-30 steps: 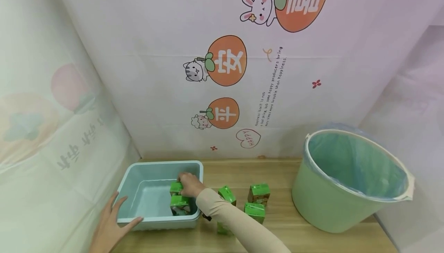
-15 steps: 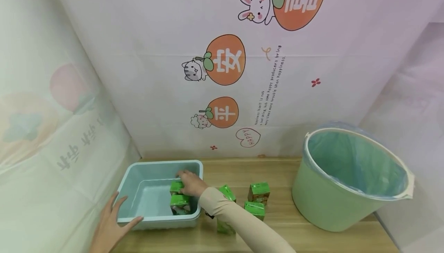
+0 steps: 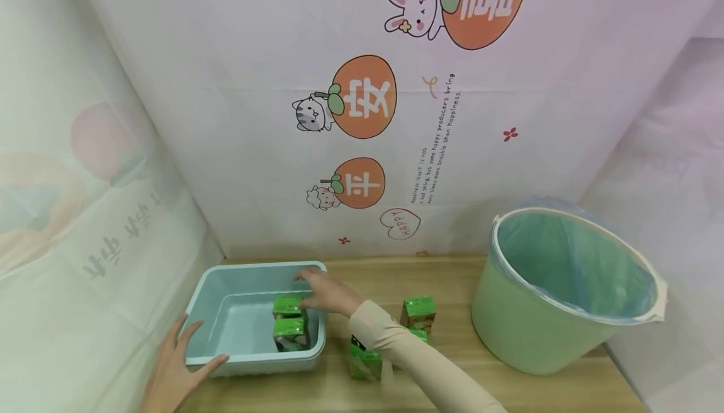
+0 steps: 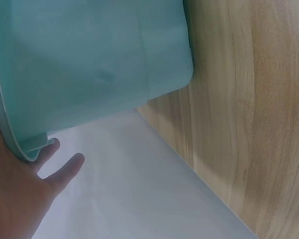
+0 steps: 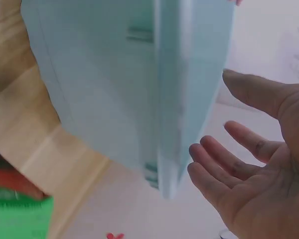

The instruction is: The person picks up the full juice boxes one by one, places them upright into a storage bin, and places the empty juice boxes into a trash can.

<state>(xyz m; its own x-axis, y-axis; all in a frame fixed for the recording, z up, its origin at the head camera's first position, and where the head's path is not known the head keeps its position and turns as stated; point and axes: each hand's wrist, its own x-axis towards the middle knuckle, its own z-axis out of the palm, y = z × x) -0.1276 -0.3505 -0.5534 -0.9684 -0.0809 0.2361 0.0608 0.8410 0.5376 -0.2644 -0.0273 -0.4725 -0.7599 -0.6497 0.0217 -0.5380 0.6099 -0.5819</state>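
A light blue plastic bin (image 3: 266, 368) stands at the left of the table. Inside, against its right side, two small green-topped drink cartons sit one behind the other, the back carton (image 3: 288, 305) and the front carton (image 3: 290, 330). My right hand (image 3: 330, 292) is over the bin's right rim, fingers spread and loosely bent. In the right wrist view its palm (image 5: 269, 184) shows bare, with nothing held. My left hand (image 3: 172, 369) is at the bin's near left corner, thumb and fingers spread along the rim; the left wrist view shows straight fingers beside that corner.
Right of the bin, more green cartons stand on the wooden table (image 3: 362, 278): one toward the back (image 3: 418, 311), one near the front (image 3: 364, 364), others partly hidden by my right sleeve (image 3: 418, 363). A green bucket (image 3: 520, 337) with a liner stands at the right. Printed cloth walls surround the table.
My right hand has let go of the back carton in the bin and lifted up and right, fingers opening. The left hand stays at the corner. The head view has shifted slightly.
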